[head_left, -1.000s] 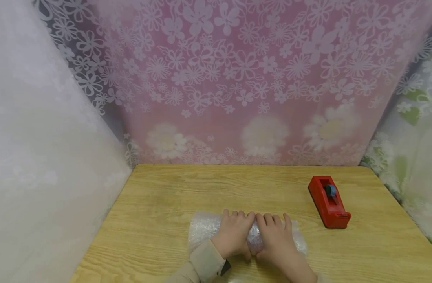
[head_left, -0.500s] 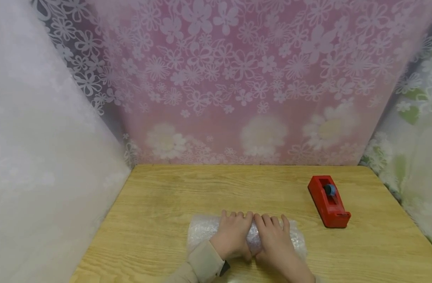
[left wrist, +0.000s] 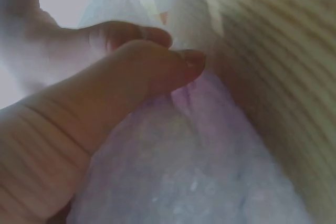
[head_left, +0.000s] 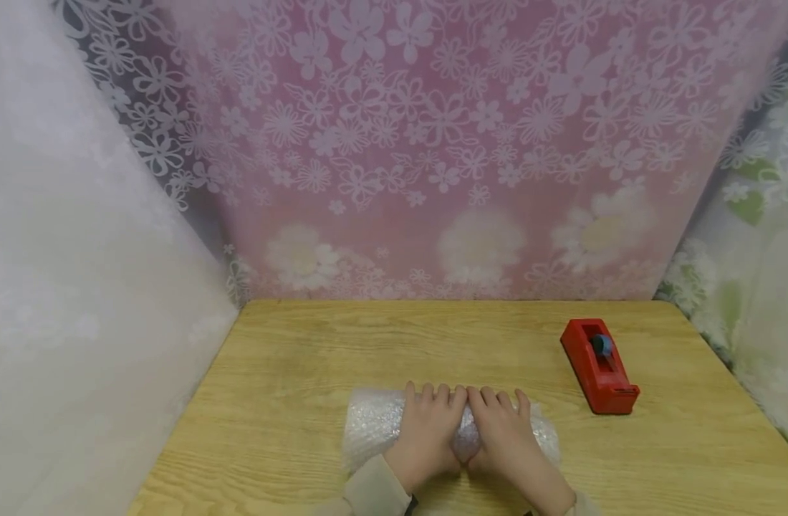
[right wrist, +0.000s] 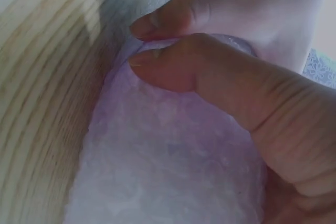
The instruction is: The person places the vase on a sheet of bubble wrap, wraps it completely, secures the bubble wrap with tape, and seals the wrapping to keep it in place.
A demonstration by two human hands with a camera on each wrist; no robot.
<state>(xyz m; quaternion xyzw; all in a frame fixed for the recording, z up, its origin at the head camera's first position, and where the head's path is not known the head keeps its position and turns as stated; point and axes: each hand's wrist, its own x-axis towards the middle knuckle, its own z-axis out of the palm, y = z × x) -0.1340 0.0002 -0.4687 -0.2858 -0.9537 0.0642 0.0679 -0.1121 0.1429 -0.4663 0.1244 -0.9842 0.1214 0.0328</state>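
Observation:
A roll of clear bubble wrap (head_left: 372,423) lies crosswise near the front of the wooden table, with something purplish showing through its middle. My left hand (head_left: 428,433) grips the roll left of centre, fingers over the top and thumb on the near side. Close beside it, my right hand (head_left: 505,435) holds the roll the same way, right of centre. In the left wrist view the left thumb (left wrist: 142,69) presses on the bubble wrap (left wrist: 194,166). The right wrist view has the right thumb (right wrist: 178,66) on the wrap (right wrist: 168,156), near the other hand's thumb. What is inside the wrap stays hidden.
A red tape dispenser (head_left: 600,367) with a small roll of tape stands on the table (head_left: 291,344) at the right. Pink floral cloth (head_left: 394,143) hangs behind the table, with pale cloth (head_left: 97,287) along the left side.
Both hands keep their grip on the bubble wrap roll. The left hand and its wrist shift slightly; the roll stays in nearly the same place.

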